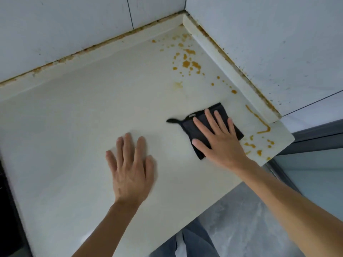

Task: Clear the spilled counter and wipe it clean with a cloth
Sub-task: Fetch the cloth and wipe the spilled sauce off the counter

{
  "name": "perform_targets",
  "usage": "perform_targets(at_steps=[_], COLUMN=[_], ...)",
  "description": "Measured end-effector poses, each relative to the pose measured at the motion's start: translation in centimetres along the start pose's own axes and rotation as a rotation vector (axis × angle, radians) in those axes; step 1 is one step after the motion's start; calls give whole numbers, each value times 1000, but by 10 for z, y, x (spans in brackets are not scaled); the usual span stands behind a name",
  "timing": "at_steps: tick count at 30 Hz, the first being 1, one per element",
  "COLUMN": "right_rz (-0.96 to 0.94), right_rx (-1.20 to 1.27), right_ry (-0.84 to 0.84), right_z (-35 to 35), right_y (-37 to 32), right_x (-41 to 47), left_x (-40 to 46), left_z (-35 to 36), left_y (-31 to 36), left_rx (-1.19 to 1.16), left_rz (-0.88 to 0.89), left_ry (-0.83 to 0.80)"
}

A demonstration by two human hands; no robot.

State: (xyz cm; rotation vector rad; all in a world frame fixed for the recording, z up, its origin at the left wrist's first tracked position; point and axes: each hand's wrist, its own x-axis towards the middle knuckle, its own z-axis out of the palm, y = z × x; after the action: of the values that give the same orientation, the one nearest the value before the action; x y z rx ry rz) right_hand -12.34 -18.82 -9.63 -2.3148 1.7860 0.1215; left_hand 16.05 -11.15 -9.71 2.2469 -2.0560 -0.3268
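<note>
A folded black cloth (194, 128) lies flat on the white counter (74, 127), its hanging loop sticking out to the left. My right hand (219, 138) presses down on the cloth with straight, spread fingers. My left hand (130, 167) rests flat on the bare counter to the left of the cloth, fingers straight. Orange spill drops (187, 62) are scattered toward the back corner. An orange streak (259, 121) runs along the right upstand, and more orange blots (258, 147) sit by the counter's right front edge, just right of the cloth.
White tiled walls (74, 25) meet at the back corner, with a raised upstand (232, 65) along the right side. The counter's front edge (185, 227) runs diagonally; grey floor (241, 219) lies below. A dark edge (7, 201) borders the counter on the far left.
</note>
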Motion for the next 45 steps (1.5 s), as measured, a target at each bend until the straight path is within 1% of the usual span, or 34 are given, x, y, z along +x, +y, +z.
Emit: perform_targets(at_steps=[3, 5, 8, 10, 12, 15, 21, 23, 24, 26, 28, 31, 33, 35, 36, 37, 38, 40, 41, 43, 45], right_rz=[101, 96, -59, -170, -211, -202, -87, -63, -79, -208, -402, -681, -745, -707, -658, -600, -534, -345, -234, -27, 132], right_rx=[28, 46, 18, 12, 19, 26, 60, 47, 40, 11, -13, -45, -38, 58, 136, 216, 282, 316, 304, 300, 311], right_ry=[45, 45, 53, 70, 57, 63, 38, 36, 48, 97, 111, -2, -118, -192, -183, -130, -36, 155, 184, 113, 33], right_z=[-7, -8, -1, 6, 12, 11, -20, -21, -18, -11, -7, -20, -33, -43, -46, -48, -48, -45, -45, -45, -45], right_y=[-27, -56, -71, -59, -47, -46, -69, -74, -74, -68, -50, -15, -4, -6, -12, -20, -31, -57, -72, -99, -118], right_x=[60, 83, 68, 39, 19, 34, 165, 178, 172, 143, 108, 87, 90, 92, 89, 83, 77, 67, 65, 67, 74], left_x=[0, 0, -1, -2, -2, -1, -1, -1, -2, -2, -2, -3, -2, -2, -2, -2, -2, -2, -2, -2, -2], left_z=[7, 8, 9, 11, 11, 12, 14, 16, 16, 16, 16, 16, 18, 21, 22, 22, 22, 22, 21, 20, 19], left_y=[-1, -2, -3, -3, -2, 1, -1, -1, -1, -3, -2, -2, -3, -4, -5, -5, -5, -4, -4, -4, -4], left_rx=[30, 26, 27, 16, 0, -16, -36, -36, -35, -35, -34, -34, -34, -34, -36, -39, -40, -39, -39, -44, -52], left_rz=[-2, -6, -5, -10, -17, -25, -18, -19, -18, -20, -29, -30, -26, -26, -26, -27, -29, -33, -34, -36, -33], left_ry=[43, 47, 56, 68, 83, 91, 125, 131, 132, 137, 134, 130, 142, 152, 155, 156, 157, 156, 155, 154, 155])
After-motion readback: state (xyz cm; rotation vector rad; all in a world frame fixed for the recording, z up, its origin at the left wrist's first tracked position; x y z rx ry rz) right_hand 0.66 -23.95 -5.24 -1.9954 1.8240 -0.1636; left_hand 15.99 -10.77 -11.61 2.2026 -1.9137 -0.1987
